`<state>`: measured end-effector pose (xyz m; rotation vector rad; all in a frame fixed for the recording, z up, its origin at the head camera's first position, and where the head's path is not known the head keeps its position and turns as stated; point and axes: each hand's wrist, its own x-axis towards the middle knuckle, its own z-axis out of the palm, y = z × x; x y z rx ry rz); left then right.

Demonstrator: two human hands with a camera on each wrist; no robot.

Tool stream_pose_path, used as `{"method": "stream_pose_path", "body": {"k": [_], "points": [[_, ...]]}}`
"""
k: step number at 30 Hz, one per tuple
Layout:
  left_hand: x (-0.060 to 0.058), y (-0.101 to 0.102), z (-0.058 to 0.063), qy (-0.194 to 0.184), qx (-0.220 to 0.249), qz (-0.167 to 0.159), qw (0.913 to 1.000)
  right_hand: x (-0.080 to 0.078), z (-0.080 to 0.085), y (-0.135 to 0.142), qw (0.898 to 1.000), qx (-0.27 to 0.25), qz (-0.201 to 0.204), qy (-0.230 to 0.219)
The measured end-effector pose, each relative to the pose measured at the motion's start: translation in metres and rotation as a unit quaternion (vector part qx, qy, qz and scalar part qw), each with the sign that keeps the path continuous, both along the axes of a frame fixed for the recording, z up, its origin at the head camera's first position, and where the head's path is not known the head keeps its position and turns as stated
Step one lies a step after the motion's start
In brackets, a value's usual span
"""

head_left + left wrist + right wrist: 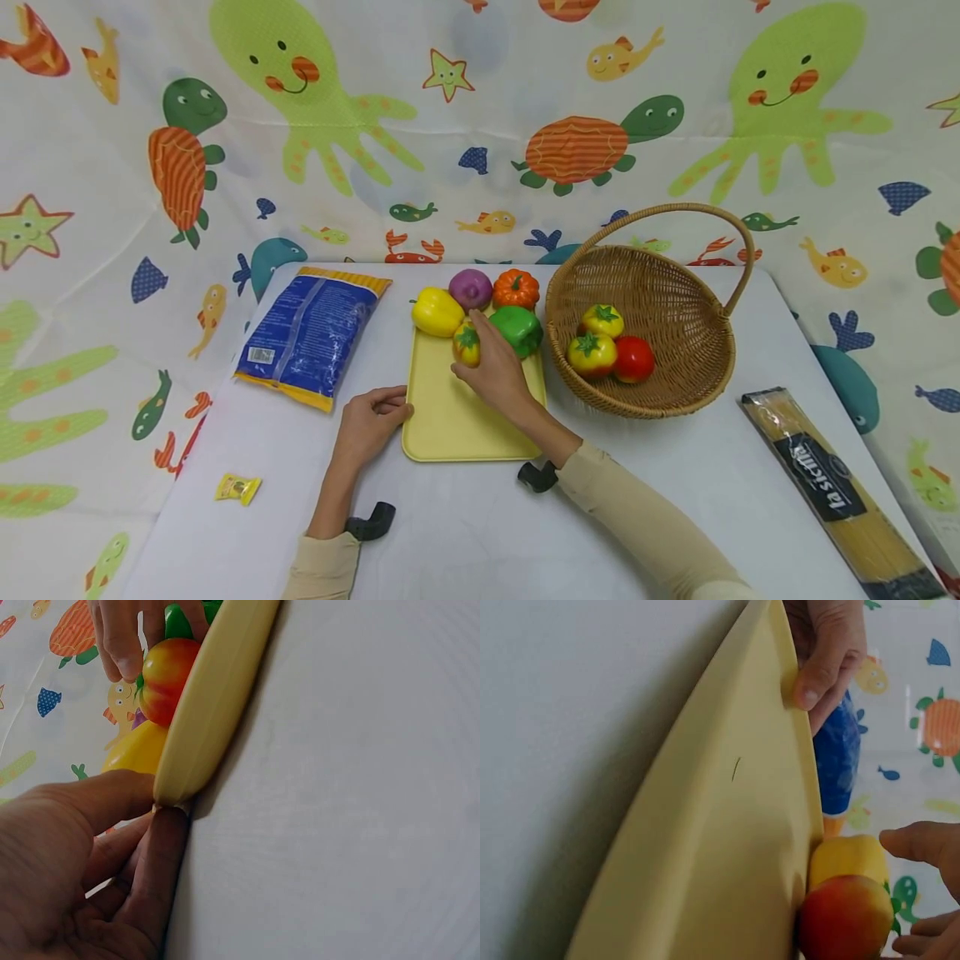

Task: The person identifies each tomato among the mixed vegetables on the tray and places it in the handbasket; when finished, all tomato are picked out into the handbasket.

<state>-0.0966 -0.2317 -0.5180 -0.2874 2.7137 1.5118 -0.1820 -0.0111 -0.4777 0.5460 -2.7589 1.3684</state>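
Note:
The left hand (372, 425) pinches the left edge of a yellow tray (472, 417), thumb above the rim and a finger beneath it. Over the tray's far part, the right hand (495, 367) is spread around a yellow-and-red toy tomato (466, 343). In the right wrist view, a gap shows between its thumb (915, 841) and the tomato (847, 919). A green toy bell pepper (517, 330) lies just right of that hand. Along the tray's far end are a yellow bell pepper (437, 312), a purple onion-like vegetable (471, 289) and an orange pumpkin (516, 289).
Right of the tray stands a wicker basket (682, 333) with a tall handle, holding two yellow-red tomatoes (592, 356) and a red one (634, 360). A blue bag (311, 333) lies left, a small yellow packet (237, 489) nearer, and a spaghetti pack (832, 492) at right.

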Motion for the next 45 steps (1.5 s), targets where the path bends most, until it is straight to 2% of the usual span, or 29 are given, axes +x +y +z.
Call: {"method": "stream_pose_path", "body": {"k": [7, 17, 22, 30, 45], "points": [[0.0, 0.001, 0.0005, 0.003, 0.002, -0.003, 1.0, -0.003, -0.0024, -0.0007, 0.999, 0.011, -0.003, 0.044], [-0.0003, 0.0018, -0.0002, 0.001, 0.003, -0.002, 1.0, -0.0048, -0.0051, -0.0011, 0.998, 0.023, -0.018, 0.056], [-0.0004, 0.0019, 0.0, -0.001, -0.002, -0.001, 1.0, -0.0049, -0.0046, -0.0002, 0.998, 0.028, -0.013, 0.056], [-0.0004, 0.0009, 0.0003, -0.001, -0.004, -0.003, 1.0, -0.0026, -0.0035, -0.0003, 0.998, 0.029, 0.009, 0.05], [-0.0004, 0.0003, 0.0004, -0.003, -0.008, -0.003, 1.0, 0.0043, 0.0043, 0.0, 0.994, 0.045, 0.094, 0.031]]}}
